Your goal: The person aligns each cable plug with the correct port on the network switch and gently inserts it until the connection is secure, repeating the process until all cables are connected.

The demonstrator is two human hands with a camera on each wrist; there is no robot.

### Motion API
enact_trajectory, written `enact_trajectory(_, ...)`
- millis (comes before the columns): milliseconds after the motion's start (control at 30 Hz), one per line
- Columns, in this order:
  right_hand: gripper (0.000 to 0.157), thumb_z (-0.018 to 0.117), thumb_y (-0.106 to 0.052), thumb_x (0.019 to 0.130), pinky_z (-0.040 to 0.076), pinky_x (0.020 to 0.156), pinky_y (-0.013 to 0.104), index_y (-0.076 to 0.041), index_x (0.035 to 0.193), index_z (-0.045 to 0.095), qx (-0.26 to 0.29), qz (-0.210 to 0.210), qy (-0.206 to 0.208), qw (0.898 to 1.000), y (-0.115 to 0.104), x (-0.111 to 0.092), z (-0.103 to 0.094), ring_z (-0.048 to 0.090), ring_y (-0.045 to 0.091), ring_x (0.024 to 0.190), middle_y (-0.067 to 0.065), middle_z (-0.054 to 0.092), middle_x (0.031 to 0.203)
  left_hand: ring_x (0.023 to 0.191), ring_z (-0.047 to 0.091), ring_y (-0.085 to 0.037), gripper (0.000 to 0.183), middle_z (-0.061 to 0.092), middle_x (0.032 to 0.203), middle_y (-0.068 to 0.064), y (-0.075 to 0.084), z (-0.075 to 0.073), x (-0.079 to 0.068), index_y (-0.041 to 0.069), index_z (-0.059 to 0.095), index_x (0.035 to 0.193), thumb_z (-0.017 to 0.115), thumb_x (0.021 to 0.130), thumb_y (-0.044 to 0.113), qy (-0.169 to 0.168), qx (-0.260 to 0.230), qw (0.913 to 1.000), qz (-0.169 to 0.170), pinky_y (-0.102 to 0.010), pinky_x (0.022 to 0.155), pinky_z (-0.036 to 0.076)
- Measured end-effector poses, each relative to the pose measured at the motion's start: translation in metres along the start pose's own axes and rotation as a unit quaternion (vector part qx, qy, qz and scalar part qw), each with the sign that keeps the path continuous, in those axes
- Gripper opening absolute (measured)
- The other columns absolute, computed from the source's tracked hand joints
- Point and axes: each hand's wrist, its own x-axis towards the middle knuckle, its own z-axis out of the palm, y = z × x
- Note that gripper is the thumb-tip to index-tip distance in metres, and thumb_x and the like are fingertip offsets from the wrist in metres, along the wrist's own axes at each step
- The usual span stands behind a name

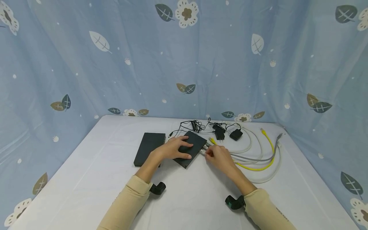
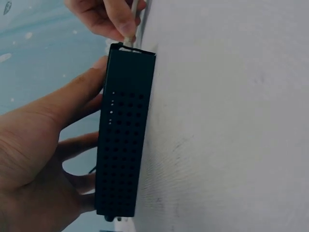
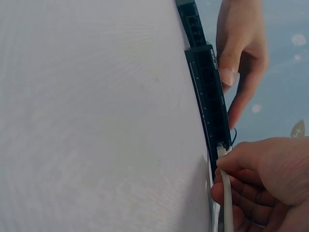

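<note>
A black network switch [image 1: 196, 140] lies turned at an angle on the white table. My left hand [image 1: 170, 149] rests on its top with fingers spread, steadying it from the left. At the switch's right side, my right hand [image 1: 219, 158] pinches the white network cable [image 3: 227, 198] just behind its plug [image 3: 221, 150]. That plug is at a port near one end of the row; how deep it sits cannot be told. In the head view, other cable plugs [image 1: 205, 147] show at the same side, partly hidden by the right hand.
A second black box [image 1: 150, 145] lies left of the switch. Behind are a coiled black cord [image 1: 196, 125] and two power adapters [image 1: 219, 133] [image 1: 236, 134]. A yellow cable [image 1: 268, 165], a grey cable [image 1: 256, 159] and white cables curve across the table's right side.
</note>
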Motion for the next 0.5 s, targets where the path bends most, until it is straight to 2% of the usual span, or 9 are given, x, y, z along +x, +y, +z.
enact_trajectory(267, 0.006, 0.071, -0.013, 0.085, 0.045, 0.058, 0.025, -0.015, 0.081, 0.075, -0.005, -0.001, 0.002, 1.0, -0.0002, -0.0012, -0.0004, 0.054, 0.003, 0.059, -0.009, 0.065, 0.067, 0.148, 0.022, -0.043, 0.059, 0.018, 0.163, -0.018, 0.0034, 0.0026, -0.0003, 0.025, 0.058, 0.139, 0.071, 0.087, 0.048, 0.01, -0.004, 0.9993, -0.035, -0.064, 0.115, 0.024)
enact_trajectory(500, 0.006, 0.071, -0.013, 0.085, 0.045, 0.059, 0.024, -0.015, 0.082, 0.076, -0.004, 0.0, 0.002, 1.0, -0.0012, -0.0019, -0.0022, 0.054, 0.003, 0.059, -0.008, 0.066, 0.068, 0.148, 0.022, -0.044, 0.059, 0.018, 0.163, -0.02, 0.0045, 0.0019, 0.0004, 0.026, 0.059, 0.138, 0.072, 0.086, 0.048, 0.007, -0.006, 0.9994, -0.033, -0.064, 0.115, 0.024)
